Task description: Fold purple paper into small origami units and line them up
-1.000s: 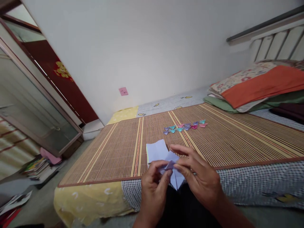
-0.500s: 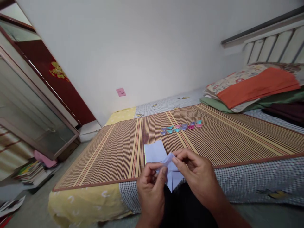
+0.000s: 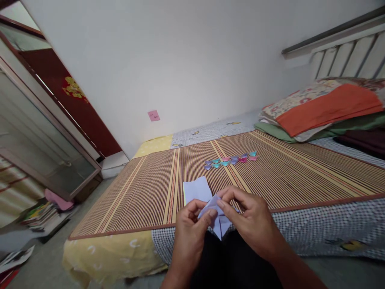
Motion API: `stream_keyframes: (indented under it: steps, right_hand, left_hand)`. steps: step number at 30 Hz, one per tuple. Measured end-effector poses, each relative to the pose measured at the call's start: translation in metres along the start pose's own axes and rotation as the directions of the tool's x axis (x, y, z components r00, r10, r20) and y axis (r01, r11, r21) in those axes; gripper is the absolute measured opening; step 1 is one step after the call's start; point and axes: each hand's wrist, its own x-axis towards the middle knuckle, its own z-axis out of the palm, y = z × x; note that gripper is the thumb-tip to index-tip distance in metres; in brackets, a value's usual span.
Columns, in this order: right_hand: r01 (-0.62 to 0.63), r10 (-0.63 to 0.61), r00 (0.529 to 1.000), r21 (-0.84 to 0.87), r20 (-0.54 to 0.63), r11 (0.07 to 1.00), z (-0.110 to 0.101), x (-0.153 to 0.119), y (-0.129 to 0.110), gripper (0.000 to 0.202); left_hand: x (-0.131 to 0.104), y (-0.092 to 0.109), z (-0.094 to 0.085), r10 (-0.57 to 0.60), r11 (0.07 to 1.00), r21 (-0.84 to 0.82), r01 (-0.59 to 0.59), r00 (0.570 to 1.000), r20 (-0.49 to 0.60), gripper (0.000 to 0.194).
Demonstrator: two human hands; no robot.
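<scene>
A pale purple sheet of origami paper (image 3: 221, 229), partly folded with creases and a pointed lower corner, is held above my lap. My left hand (image 3: 192, 228) pinches its left side, the thumb lying across the front. With thumb and forefinger, my right hand (image 3: 248, 218) grips the upper right part of the same paper. Just beyond my hands, a stack of pale purple paper squares (image 3: 197, 190) with a yellow-green edge lies on the mat. Farther back sit two rows of small folded paper pieces (image 3: 230, 160) in purple, teal and pink.
A striped bamboo mat (image 3: 144, 184) covers the bed. Folded bedding with an orange panel (image 3: 327, 108) is piled at the right, by a radiator (image 3: 349, 60). A pink note (image 3: 154, 115) is on the wall. Books (image 3: 42, 216) lie low at the left.
My left thumb has moved right and up across the paper, and the left fingers have risen slightly. The paper's left flap now leans more upright. My right hand keeps its pinch.
</scene>
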Motion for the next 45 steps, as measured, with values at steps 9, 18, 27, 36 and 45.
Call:
stream_keyframes:
  steps: [9,18,27,36,45]
  right_hand:
    - [-0.046,0.030,0.991,0.120,0.129,0.992,-0.002,0.004,0.001,0.023]
    - [-0.090,0.077,0.993,0.163,0.086,0.983,0.007,0.009,0.005,0.018]
    - [-0.305,0.268,0.949,0.260,0.167,0.916,0.010,-0.001,0.015,0.026]
    - [-0.303,0.273,0.952,0.284,0.140,0.910,0.007,-0.009,0.019,0.027]
    - [-0.222,0.222,0.975,0.109,0.011,0.969,-0.008,-0.002,0.023,0.021]
  left_hand:
    - [0.004,0.003,-0.007,-0.004,0.999,0.055,-0.001,0.995,0.099,0.035]
    - [0.001,-0.009,-0.005,0.065,0.998,-0.004,-0.065,0.998,0.005,0.027]
    - [0.008,-0.018,-0.006,0.089,0.989,-0.111,-0.100,0.991,-0.100,0.026]
    - [0.007,-0.023,-0.007,0.056,0.995,-0.082,-0.064,0.994,-0.091,0.029]
    - [0.007,-0.022,0.004,0.093,0.994,0.057,-0.090,0.995,-0.037,0.031]
